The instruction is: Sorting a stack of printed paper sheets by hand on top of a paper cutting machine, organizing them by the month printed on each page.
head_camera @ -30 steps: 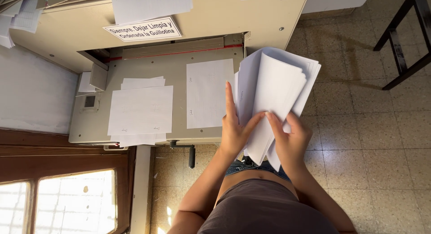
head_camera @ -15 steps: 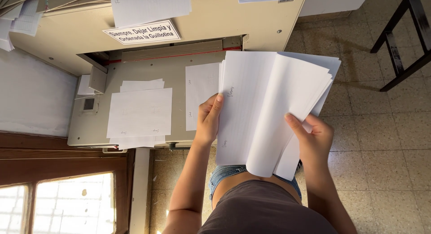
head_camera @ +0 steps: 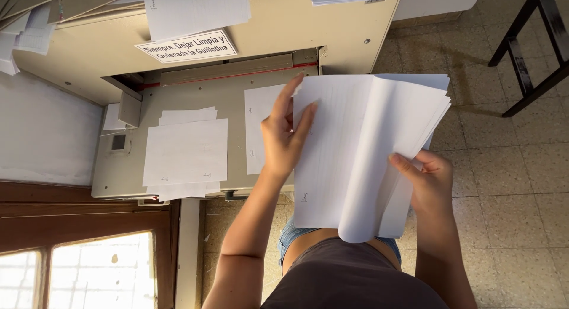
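I see my left hand (head_camera: pixel 284 140) spread flat against the sheaf of paper (head_camera: pixel 355 149) above the cutter table (head_camera: pixel 118 173), steadying it, while my right hand (head_camera: pixel 430 181) pinches its curled edge, fingers clamped so sheets fan apart.

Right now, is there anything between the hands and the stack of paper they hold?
Nothing visible. The left hand lies flat on the top sheet of the paper stack, and the right hand grips its right edge directly.
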